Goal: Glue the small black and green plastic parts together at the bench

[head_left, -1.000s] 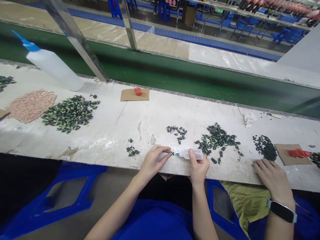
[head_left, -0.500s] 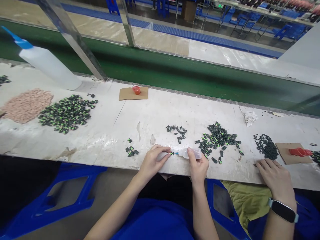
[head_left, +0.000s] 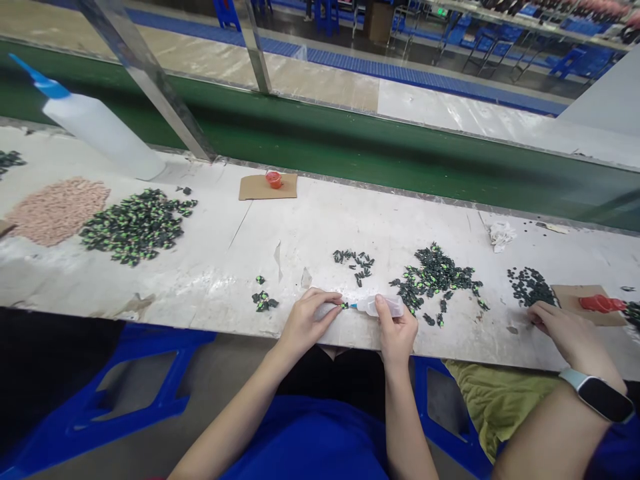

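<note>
Left hand [head_left: 306, 321] is pinching a small black-and-green piece [head_left: 345, 306] between thumb and fingers near the table's [head_left: 320, 220] front edge, the grip narrow. Right hand [head_left: 399, 333] is gripping a translucent squeeze bottle [head_left: 371, 307], its blue nozzle pointing at the piece. Whether the tip is touching, or any liquid coming out, cannot be told at this size.

Beyond the left hand, a small cluster [head_left: 263, 302] of black-and-green pieces is sitting, one more lying just apart from it. Ahead of the hands, loose black bits [head_left: 345, 256] are lying scattered. To the right, a much larger heap [head_left: 434, 270] of black and green parts is spreading.

Judging progress: this one piece is apparently being worked on, not yet released. If the small cluster is finished output, little is done here and plenty is remaining; the pictures are not settling that.

Farther left, a big black-and-green pile [head_left: 135, 227] is lying beside pink bits [head_left: 60, 210]. Far right, a co-worker's hand [head_left: 567, 333] is resting near black discs [head_left: 533, 288].
</note>
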Motion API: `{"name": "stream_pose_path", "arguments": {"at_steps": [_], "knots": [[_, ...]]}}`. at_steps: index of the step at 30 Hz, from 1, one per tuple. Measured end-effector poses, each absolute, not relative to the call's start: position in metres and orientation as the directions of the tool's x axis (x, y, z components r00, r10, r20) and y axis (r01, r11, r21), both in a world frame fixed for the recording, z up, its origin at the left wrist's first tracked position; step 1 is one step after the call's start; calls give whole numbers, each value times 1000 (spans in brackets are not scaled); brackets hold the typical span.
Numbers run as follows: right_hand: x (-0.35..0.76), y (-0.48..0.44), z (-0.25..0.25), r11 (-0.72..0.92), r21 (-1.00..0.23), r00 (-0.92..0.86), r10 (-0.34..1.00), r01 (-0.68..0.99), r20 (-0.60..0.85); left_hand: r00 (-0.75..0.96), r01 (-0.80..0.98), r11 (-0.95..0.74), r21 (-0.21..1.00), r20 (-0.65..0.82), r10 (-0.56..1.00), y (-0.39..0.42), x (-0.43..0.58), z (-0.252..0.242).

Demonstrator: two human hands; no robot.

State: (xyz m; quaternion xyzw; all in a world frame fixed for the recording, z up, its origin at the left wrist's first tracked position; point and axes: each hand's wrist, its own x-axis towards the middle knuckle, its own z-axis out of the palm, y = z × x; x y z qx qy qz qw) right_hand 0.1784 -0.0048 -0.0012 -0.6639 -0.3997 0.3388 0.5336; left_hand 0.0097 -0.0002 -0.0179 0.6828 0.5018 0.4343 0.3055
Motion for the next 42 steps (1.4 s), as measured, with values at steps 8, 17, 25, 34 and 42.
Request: {"name": "stream_pose_path", "arguments": {"at_steps": [8,17,25,34,42], "knots": [[178,-5,-2,-97,-981,452,892,170,-10,113,426,-305,852,284,952,0,10,-18],[178,-6,-1,-130,-978,476,879,164,-37,112,428,-305,851,285,952,0,9,-18],[183,-8,-9,-51,-997,553,833,52,-14,114,417,-297,859,274,955,-1,9,-19],[188,-3,-9,37,-999,620,783,38,53,140,548,-326,770,300,944,30,3,-5],[186,5,-15,50,-996,462,884,68,76,167,695,-382,609,380,910,72,31,-21]]}}
